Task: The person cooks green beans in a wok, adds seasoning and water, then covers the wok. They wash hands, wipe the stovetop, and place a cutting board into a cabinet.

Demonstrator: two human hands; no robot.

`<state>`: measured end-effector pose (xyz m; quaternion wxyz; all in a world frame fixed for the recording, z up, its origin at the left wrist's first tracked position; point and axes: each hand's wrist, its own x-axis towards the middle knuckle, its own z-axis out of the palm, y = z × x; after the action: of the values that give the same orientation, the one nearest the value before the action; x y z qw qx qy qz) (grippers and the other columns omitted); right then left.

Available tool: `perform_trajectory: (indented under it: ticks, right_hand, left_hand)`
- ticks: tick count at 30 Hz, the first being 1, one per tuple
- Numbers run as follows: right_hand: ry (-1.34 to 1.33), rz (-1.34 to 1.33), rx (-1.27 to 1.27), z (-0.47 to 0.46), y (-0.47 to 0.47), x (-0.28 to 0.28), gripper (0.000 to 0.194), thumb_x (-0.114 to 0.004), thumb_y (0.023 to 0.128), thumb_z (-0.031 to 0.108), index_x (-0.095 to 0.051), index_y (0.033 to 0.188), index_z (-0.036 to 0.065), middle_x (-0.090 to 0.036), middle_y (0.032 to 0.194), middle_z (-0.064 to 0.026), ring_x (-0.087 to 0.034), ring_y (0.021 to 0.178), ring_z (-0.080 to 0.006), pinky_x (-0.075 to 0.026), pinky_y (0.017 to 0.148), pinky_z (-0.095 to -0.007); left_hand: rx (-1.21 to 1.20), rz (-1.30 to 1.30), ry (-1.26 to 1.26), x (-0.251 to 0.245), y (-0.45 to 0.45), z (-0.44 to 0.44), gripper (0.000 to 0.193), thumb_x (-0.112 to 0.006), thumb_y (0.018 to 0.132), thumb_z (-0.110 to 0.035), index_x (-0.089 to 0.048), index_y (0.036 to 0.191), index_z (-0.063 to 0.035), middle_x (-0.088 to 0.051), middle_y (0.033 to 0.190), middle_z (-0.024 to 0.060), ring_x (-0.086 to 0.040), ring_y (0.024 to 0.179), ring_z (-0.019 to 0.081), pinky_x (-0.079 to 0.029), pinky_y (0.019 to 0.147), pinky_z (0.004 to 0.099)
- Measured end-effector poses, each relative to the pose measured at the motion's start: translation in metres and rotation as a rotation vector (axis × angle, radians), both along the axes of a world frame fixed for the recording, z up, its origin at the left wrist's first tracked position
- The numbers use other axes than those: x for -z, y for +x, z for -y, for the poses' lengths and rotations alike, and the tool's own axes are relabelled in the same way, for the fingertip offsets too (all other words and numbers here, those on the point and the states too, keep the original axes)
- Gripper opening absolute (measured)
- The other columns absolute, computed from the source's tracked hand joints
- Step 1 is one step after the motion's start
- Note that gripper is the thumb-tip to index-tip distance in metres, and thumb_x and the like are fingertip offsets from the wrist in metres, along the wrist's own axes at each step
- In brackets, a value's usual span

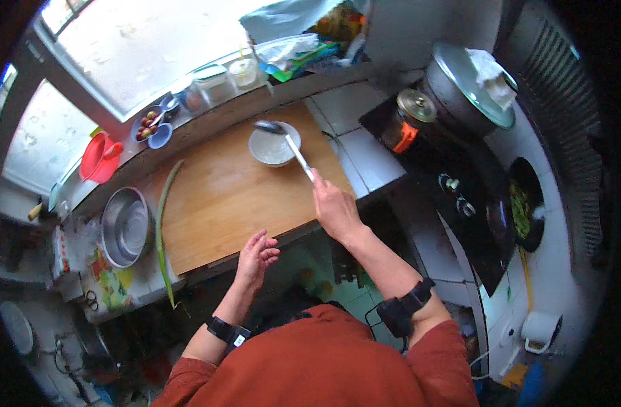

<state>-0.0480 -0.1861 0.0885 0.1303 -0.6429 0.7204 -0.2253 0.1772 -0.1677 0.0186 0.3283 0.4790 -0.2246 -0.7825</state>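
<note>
My right hand (335, 207) grips the pale handle of a ladle (299, 155). The ladle's dark bowl rests or hovers at the back left rim of a white bowl (274, 147), which holds something whitish. That bowl stands near the back of a wooden board (224, 193). My left hand (258, 256) holds nothing, its fingers loosely curled and apart, just off the board's front edge. Along the board's left side lies a long green onion (161, 224), its root end hanging past the counter's front. Left of it stands a steel basin (126, 227).
On the sill are a red plastic container (101, 157), a bowl of small reddish fruit (147, 126) and lidded tubs (210, 79). At the right, a glass-lidded pot (463, 91), a kettle-like pot (412, 114) and a wok with greens (521, 206) surround the black hob. Scissors (91, 300) lie front left.
</note>
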Motion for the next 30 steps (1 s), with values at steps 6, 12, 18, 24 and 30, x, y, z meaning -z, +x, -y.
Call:
perform_trajectory:
  ticks: [6,12,18,24,30]
  right_hand:
    - [0.174,1.593,0.113,-0.023,-0.023,-0.045,0.013,-0.045,0.093,0.017,-0.048,0.103,0.008,-0.041,0.065,0.0025,-0.036,0.045,-0.0036,-0.030,0.039,-0.0187]
    - [-0.015,1.774,0.165,-0.149,-0.080,-0.138,0.015,-0.040,0.095,0.016,-0.045,0.104,0.005,-0.036,0.065,0.0039,-0.032,0.043,-0.0019,-0.025,0.034,-0.0152]
    - [-0.409,1.386,0.639,-0.289,-0.150,-0.196,0.035,-0.044,0.093,0.018,-0.042,0.126,0.004,-0.037,0.064,0.0035,-0.030,0.042,-0.0022,-0.023,0.034,-0.0152]
    - [-0.289,0.871,0.993,-0.383,-0.266,-0.174,0.038,-0.045,0.094,0.020,-0.042,0.128,0.004,-0.041,0.063,0.0041,-0.029,0.042,-0.0010,-0.022,0.034,-0.0157]
    - [-0.056,0.171,0.887,-0.411,-0.359,-0.114,0.029,-0.051,0.089,0.019,-0.057,0.110,0.000,-0.061,0.076,-0.0112,-0.059,0.068,-0.0238,-0.045,0.063,-0.0346]
  left_hand:
    - [0.216,-0.048,-0.048,-0.006,-0.040,0.021,0.038,-0.048,0.093,-0.024,-0.041,0.128,-0.0088,-0.059,0.093,0.0051,-0.061,0.075,0.0144,-0.050,0.066,0.0270]
    - [0.394,-0.083,-0.083,-0.026,-0.080,0.025,0.037,-0.049,0.093,-0.022,-0.042,0.126,-0.0068,-0.059,0.090,0.0040,-0.060,0.072,0.0132,-0.049,0.063,0.0246]
    - [0.528,-0.094,-0.068,-0.021,-0.135,0.009,0.037,-0.049,0.093,-0.021,-0.042,0.126,-0.0057,-0.059,0.089,0.0039,-0.059,0.073,0.0124,-0.049,0.065,0.0253]
    - [0.580,-0.092,-0.138,-0.033,-0.222,-0.055,0.039,-0.050,0.092,-0.022,-0.042,0.126,-0.0060,-0.060,0.091,0.0033,-0.059,0.073,0.0125,-0.048,0.066,0.0251]
    - [0.532,-0.139,-0.074,-0.041,-0.279,-0.126,0.035,-0.048,0.093,-0.020,-0.043,0.125,-0.0055,-0.059,0.089,0.0037,-0.059,0.072,0.0129,-0.047,0.064,0.0252]
